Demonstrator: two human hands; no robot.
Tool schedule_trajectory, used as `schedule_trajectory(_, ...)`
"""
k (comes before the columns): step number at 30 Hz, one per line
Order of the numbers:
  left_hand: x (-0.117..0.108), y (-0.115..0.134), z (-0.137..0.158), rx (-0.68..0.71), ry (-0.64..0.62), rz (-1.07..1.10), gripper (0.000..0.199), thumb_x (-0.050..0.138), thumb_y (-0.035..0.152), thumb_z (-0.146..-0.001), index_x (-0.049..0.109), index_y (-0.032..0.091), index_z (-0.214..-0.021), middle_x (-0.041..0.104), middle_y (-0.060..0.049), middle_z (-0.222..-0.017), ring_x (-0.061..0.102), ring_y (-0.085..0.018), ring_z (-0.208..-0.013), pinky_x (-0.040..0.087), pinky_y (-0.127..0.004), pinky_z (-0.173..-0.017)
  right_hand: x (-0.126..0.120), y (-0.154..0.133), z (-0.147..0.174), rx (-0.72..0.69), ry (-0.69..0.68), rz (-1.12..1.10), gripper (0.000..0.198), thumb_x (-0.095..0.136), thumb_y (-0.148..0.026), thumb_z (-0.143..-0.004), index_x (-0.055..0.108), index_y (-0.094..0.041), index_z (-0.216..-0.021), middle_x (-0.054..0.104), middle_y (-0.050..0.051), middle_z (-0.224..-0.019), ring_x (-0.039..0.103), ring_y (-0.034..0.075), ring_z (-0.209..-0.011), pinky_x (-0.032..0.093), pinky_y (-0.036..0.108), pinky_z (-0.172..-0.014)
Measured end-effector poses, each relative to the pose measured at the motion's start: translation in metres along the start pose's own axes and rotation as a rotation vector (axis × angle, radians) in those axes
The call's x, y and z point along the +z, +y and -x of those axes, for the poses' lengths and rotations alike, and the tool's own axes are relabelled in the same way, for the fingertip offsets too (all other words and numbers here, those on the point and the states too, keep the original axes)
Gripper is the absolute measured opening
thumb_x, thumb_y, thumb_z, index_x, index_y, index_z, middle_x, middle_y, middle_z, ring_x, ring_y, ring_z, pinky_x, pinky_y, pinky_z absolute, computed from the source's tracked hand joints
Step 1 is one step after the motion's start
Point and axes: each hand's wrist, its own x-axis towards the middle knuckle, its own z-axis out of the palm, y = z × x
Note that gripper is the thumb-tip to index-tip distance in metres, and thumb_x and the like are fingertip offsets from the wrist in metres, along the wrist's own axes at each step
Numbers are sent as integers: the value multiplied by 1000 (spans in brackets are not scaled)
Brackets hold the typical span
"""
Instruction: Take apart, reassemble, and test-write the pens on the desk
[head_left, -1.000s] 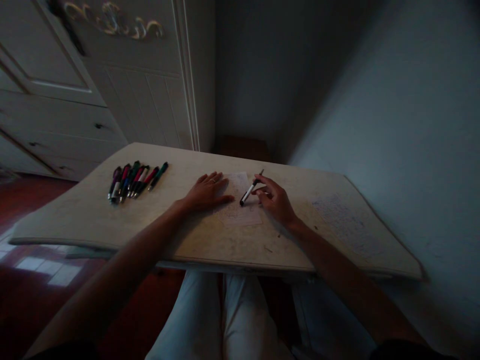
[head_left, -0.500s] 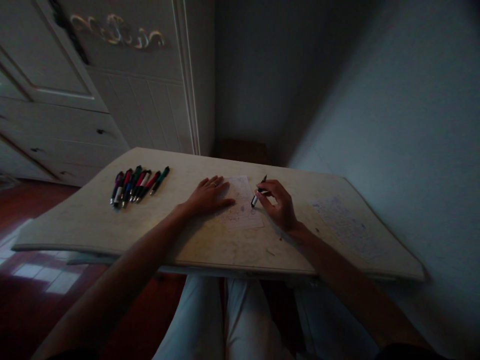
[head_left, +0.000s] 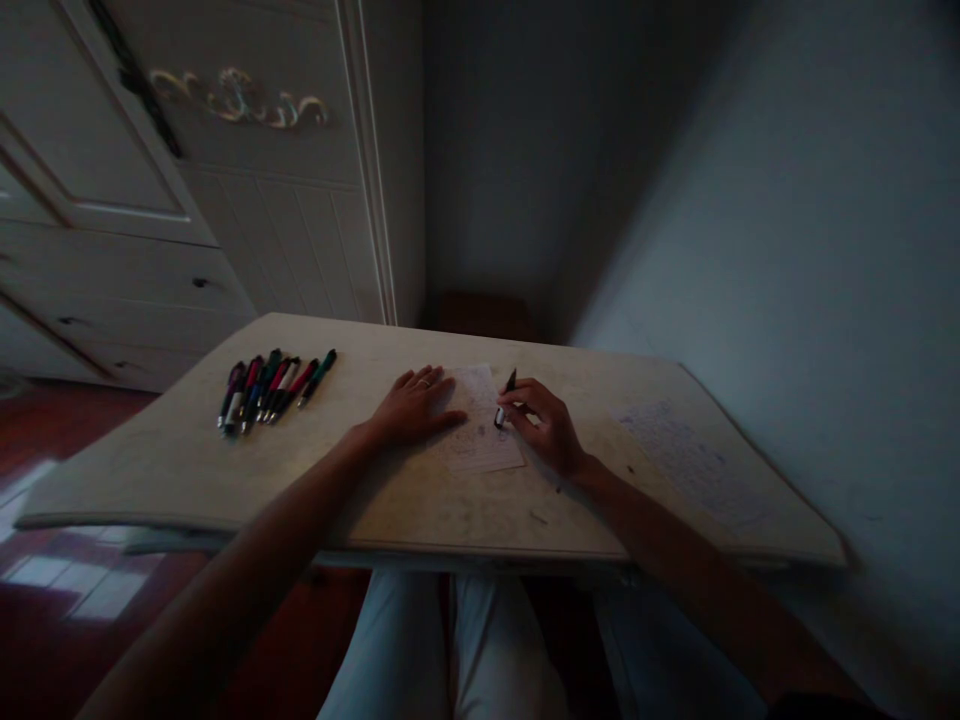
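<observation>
A sheet of paper with handwriting and marks lies in the middle of the pale tabletop. My left hand rests flat over the sheet's left side, fingers spread, a ring on one finger. In my right hand a black and white pen is pinched between thumb and fingers. It slants over the right part of the paper, and I cannot tell whether its tip touches the sheet.
Several pens in different colours lie bunched on the table's left. Writing covers another sheet at the right. A white cabinet stands behind on the left, and a wall rises along the right side.
The view has tilted a little, so the table sits lower in the picture. My right hand and the pen have shifted slightly left over the paper. My left hand stays flat.
</observation>
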Motion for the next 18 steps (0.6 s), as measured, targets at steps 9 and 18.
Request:
schedule_trajectory(9, -3, 1, 0, -7, -20, -3, 83, 39, 76, -87, 43, 18, -147, 31, -14, -159, 24, -29, -148, 17, -47, -120, 0, 4, 1, 59, 13, -36, 11, 60, -23, -92, 69, -24, -97, 64, 6, -102, 64, 18, -95, 58, 30, -73)
schedule_trajectory(18, 0, -2, -1, -10, 14, 50, 78, 35, 72, -90, 43, 19, -147, 29, -15, -159, 25, -31, -148, 19, -51, -119, -4, 12, -3, 245, 71, -153, 30, 63, -33, -88, 67, -26, -117, 66, 8, -119, 67, 19, -100, 60, 32, -75)
